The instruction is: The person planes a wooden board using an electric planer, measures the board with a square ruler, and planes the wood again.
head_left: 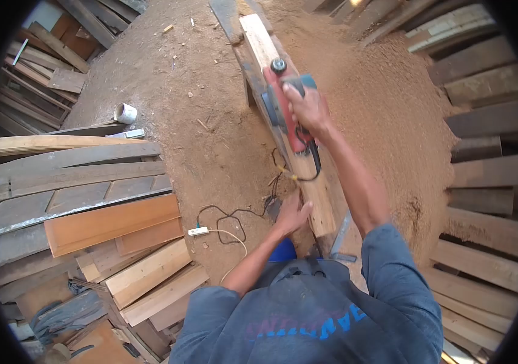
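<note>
My right hand [310, 109] is wrapped round the handle of a red and blue-grey electric planer [288, 118] with a round black front knob. The planer lies on top of a long pale wooden plank [318, 209], covering its middle. Beneath the plank runs a narrow, dark wooden bench [289, 57]. My left hand [293, 215] is at the plank's near left edge, with the thumb against the wood and the fingers partly hidden; it appears to grip that edge. From the planer's rear a black cord [317, 165] loops down toward the left.
A white socket block [198, 231] with a cable lies on the dusty ground at left. Stacked boards [113, 221] line the left side, and more planks [489, 173] line the right. A white bucket [125, 113] stands upper left. Sawdust [386, 133] covers the ground.
</note>
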### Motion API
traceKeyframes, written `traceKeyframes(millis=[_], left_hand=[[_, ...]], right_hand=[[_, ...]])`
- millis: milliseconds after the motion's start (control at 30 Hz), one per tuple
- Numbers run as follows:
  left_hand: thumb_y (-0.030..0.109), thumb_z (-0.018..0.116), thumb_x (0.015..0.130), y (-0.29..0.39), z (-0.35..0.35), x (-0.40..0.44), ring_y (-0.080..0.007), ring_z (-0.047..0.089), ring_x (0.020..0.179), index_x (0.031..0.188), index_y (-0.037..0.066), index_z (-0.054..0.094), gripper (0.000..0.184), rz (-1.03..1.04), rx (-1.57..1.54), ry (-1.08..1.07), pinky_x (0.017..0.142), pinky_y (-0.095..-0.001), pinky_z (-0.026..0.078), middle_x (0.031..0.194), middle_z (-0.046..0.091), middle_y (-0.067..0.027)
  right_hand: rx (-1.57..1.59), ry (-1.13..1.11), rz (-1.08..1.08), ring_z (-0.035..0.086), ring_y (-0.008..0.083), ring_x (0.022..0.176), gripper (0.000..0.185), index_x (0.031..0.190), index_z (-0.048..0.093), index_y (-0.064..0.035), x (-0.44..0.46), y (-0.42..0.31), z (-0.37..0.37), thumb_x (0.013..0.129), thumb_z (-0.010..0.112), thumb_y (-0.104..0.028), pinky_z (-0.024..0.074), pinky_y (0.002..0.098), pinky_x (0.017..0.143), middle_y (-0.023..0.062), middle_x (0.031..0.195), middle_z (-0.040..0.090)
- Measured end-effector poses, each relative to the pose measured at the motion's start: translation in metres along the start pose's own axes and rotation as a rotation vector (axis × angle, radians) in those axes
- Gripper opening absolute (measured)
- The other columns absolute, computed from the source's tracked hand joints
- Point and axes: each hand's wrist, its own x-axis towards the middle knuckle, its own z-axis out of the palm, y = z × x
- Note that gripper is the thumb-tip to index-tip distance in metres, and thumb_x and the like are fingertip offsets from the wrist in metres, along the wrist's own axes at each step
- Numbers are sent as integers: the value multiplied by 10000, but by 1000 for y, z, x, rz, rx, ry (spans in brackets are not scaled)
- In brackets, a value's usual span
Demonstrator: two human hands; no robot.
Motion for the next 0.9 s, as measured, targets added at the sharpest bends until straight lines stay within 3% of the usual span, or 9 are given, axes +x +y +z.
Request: traceKeyframes(millis=[167, 233, 367, 433, 567, 667, 733, 800, 900], left_hand=[[408, 588, 1034, -92, 37, -98, -329, 614, 1286, 1503, -63, 437, 682, -258, -80, -385, 1082, -410, 478, 1380, 628, -246], [427, 601, 1014, -86, 33, -121, -334, 640, 1212, 1461, -36, 505, 651, -288, -10, -363, 1047, -399, 492, 1334, 654, -235], [389, 620, 1001, -115, 47, -152, -343, 650, 1216, 1426, -23, 563, 595, -365, 13, -216, 1055, -402, 498, 1339, 658, -234], [384, 615, 1001, -129, 50, -157, -348, 644, 1240, 1431, -25, 557, 597, -341, 26, -204, 1060, -413, 498, 1349, 654, -242], [371, 618, 997, -132, 52, -162, -362, 640, 1250, 1454, -22, 533, 609, -379, 27, -209, 1068, -415, 496, 1346, 653, -256], [371, 628, 987, -155, 53, -161, -383, 643, 1239, 1450, -28, 528, 620, -330, 67, -171, 1063, -426, 499, 1329, 655, -272], [377, 627, 984, -128, 39, -159, -396, 644, 1232, 1437, -32, 533, 618, -381, 115, -164, 1064, -439, 497, 1323, 652, -284], [378, 624, 982, -86, 18, -152, -409, 631, 1243, 1431, -33, 534, 615, -375, 137, -139, 1075, -452, 485, 1331, 643, -292], [356, 629, 971, -60, -1, -146, -427, 585, 1293, 1442, -33, 519, 621, -271, 206, -75, 1112, -472, 444, 1369, 610, -299]], right_hand=[[-94, 34, -60, 600, 121, 573, 368, 1098, 695, -29, -151, 109, -20, 998, 584, -365, 482, 336, 528, 30, 649, 612], [-101, -55, 3, 642, 230, 793, 516, 1338, 525, 7, -222, 135, -39, 981, 596, -359, 504, 383, 720, 147, 872, 651], [28, 0, -31, 552, 115, 582, 343, 1119, 630, -10, -356, 186, -58, 988, 594, -325, 460, 321, 549, 20, 657, 564], [34, 16, -58, 556, 116, 589, 349, 1133, 628, -2, -378, 197, -59, 989, 592, -317, 460, 320, 550, 33, 674, 572], [31, -55, 50, 654, 257, 828, 535, 1383, 496, 18, -354, 178, -56, 980, 589, -322, 504, 388, 780, 171, 911, 667], [-90, -6, -128, 712, 330, 893, 653, 1497, 437, 20, -276, 152, -42, 987, 580, -364, 540, 439, 836, 243, 953, 707], [-81, 10, -4, 717, 319, 836, 665, 1509, 427, 3, -214, 127, -32, 1002, 553, -409, 545, 442, 758, 226, 862, 704], [27, 69, -73, 588, 132, 612, 431, 1077, 660, -20, -150, 104, -21, 1034, 548, -435, 472, 342, 564, 23, 706, 608], [165, 14, -47, 544, 98, 582, 451, 1130, 666, -45, -94, 71, -19, 1053, 529, -468, 457, 314, 533, -20, 711, 572]])
